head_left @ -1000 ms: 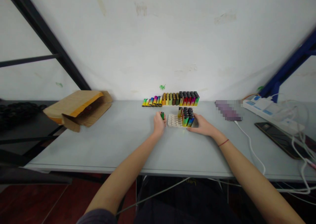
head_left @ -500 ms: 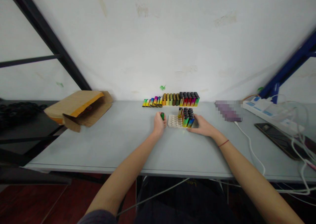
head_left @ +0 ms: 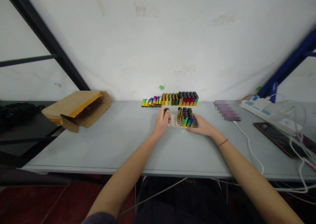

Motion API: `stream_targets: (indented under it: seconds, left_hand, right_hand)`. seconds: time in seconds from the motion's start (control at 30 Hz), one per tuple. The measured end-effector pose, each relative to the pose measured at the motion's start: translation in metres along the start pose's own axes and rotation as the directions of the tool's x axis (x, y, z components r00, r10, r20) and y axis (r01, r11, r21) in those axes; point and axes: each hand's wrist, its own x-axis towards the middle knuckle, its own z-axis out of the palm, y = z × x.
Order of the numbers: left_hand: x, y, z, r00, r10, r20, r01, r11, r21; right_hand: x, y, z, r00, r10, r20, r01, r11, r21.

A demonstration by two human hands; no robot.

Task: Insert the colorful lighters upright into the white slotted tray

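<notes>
Head view: where's the lighter?

Inside the left hand [head_left: 161,122]. Only its black top [head_left: 166,109] shows, poking up above the curled fingers; the body is hidden by the hand.

So that grip is closed round it?

Yes, thumb and fingers wrap it, right at the left end of the pale holed tray [head_left: 175,121]. The bare cups are on that side.

And the tray's other half?

Filled with standing lighters [head_left: 187,117], mostly black-topped, the nearest two greenish and blue. A gold one [head_left: 179,112] stands at the back edge of the filled part.

What about the right hand [head_left: 201,125]?

It's at the tray's right end, thumb and fingers spread apart around the corner. Some fingertips are hidden, so I can't tell how firmly they press. A red string [head_left: 223,142] circles the wrist.

Farther out?

Against the wall [head_left: 148,36], upright rows of black-topped lighters [head_left: 189,98], then yellow-and-black-topped ones [head_left: 170,99], then a few lying flat [head_left: 148,102] at the left end.

And the table's [head_left: 106,148] sides?

An open paper bag [head_left: 71,107] on the left; on the right, two phones [head_left: 275,138] and a power strip [head_left: 271,115] with white cables [head_left: 247,145].
</notes>
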Motion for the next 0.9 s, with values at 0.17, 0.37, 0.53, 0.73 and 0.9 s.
stream_targets:
  seconds: [0.17,0.37,0.53,0.73,0.9]
  left_hand:
    - [0.007,-0.004,-0.003,0.941,0.325,0.093,-0.338,0.921,0.195]
    - [0.017,-0.025,-0.006,0.877,0.404,0.262,-0.474,0.818,0.327]
    - [0.020,-0.033,-0.004,0.890,0.324,0.320,-0.445,0.768,0.461]
    - [0.016,-0.027,-0.001,0.908,0.272,0.318,-0.408,0.745,0.528]
    - [0.016,-0.022,0.005,0.918,0.266,0.293,-0.389,0.739,0.549]
  right_hand:
    - [0.000,0.001,0.001,1.000,-0.011,-0.011,0.011,1.000,0.007]
    - [0.000,-0.002,-0.001,1.000,0.030,0.009,-0.030,0.999,-0.012]
    - [0.000,-0.004,-0.001,0.999,0.031,0.012,-0.031,0.999,-0.009]
    - [0.000,-0.002,0.001,1.000,0.022,0.003,-0.022,1.000,-0.002]
    - [-0.001,-0.001,0.002,1.000,0.014,-0.003,-0.014,1.000,-0.001]
